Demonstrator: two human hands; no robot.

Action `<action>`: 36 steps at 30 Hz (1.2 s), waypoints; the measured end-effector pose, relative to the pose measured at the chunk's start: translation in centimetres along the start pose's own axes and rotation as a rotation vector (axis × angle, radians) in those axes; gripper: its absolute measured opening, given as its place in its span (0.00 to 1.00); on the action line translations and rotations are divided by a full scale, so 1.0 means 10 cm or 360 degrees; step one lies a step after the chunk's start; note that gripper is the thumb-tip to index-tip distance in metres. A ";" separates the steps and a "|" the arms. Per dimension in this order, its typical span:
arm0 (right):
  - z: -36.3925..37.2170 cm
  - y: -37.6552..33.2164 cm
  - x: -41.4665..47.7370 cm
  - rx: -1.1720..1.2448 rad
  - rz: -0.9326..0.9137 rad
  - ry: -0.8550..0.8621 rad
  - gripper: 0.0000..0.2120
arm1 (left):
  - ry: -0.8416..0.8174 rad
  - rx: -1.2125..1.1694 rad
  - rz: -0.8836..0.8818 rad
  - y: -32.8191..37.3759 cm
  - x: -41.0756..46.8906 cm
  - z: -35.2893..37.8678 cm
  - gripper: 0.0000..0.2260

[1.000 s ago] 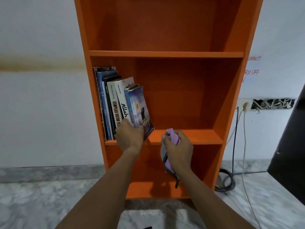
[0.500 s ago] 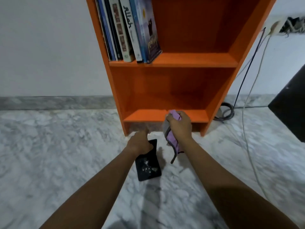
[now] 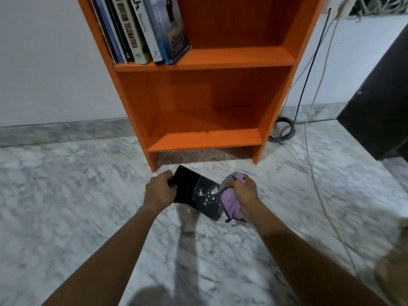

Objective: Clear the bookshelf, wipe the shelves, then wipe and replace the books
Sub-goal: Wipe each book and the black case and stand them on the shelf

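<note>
An orange bookshelf [image 3: 205, 62] stands against the white wall. Several books [image 3: 141, 29] lean upright at the left of its middle shelf. The bottom shelf [image 3: 205, 141] holds nothing. On the marble floor in front lies a black book [image 3: 196, 192] with white specks on its cover. My left hand [image 3: 160, 191] grips the book's left edge. My right hand [image 3: 242, 192] grips a bunched purple cloth [image 3: 230, 204] at the book's right edge.
A black cable coil [image 3: 283, 130] and a white cord [image 3: 318, 151] lie on the floor right of the shelf, running up to a wall socket [image 3: 337, 6]. A dark piece of furniture [image 3: 382, 111] stands at the far right. Marble floor [image 3: 66, 206] spreads to the left.
My gaze dropped from the middle shelf to the floor. My left hand left the shelved books and took hold of the black book on the floor. My right hand brought the cloth down beside it.
</note>
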State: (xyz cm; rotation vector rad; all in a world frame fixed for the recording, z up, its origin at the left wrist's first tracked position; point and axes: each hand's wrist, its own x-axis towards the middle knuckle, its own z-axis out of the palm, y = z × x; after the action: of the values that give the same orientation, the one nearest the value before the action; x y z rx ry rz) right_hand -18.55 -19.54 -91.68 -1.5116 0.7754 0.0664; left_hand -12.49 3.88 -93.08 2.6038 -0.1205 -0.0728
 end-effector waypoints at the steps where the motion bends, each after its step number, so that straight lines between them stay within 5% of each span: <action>1: -0.04 -0.05 -0.06 -0.0003 -0.0055 -0.0007 0.19 | 0.0040 -0.0169 -0.0025 0.02 -0.04 -0.07 0.10; 7: -0.22 -0.32 -0.24 0.0192 -0.0297 0.0094 0.13 | -0.0014 -0.0737 0.0136 0.40 -0.45 -0.60 0.10; 12: -0.30 -0.67 -0.52 0.0199 -0.0789 -0.0004 0.10 | -0.0932 -0.2106 -0.0386 0.63 -0.84 -0.87 0.28; 14: -0.32 -0.82 -0.65 0.0182 -0.0913 -0.0121 0.12 | -0.1047 -0.2510 -0.0466 0.68 -0.91 -0.83 0.33; 21: -0.35 -1.05 -0.89 -0.0041 -0.1274 -0.0290 0.16 | -0.0830 -0.2260 -0.0384 0.96 -0.98 -0.78 0.24; 27: -0.28 -0.99 -0.91 -0.0221 -0.1585 0.0326 0.26 | -0.0894 -0.2008 -0.0638 1.12 -0.94 -0.90 0.26; 30: -0.15 -0.90 -0.83 -0.0824 -0.1926 0.0152 0.37 | -0.0970 -0.1919 -0.0592 1.23 -0.95 -0.90 0.28; 33: -0.04 -0.70 -0.75 -0.1305 -0.2001 -0.0214 0.36 | -0.0929 -0.1949 -0.0585 1.36 -0.99 -0.88 0.28; 36: -0.03 -0.49 -0.70 -0.1323 -0.2011 -0.0371 0.31 | -0.0888 -0.1964 -0.0688 1.31 -0.97 -0.82 0.28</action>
State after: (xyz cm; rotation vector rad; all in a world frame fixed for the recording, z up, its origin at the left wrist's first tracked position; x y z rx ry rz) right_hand -21.60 -17.40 -84.01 -2.4779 -0.5789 -0.4210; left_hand -22.43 -2.28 -79.08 1.2832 0.2312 -0.7590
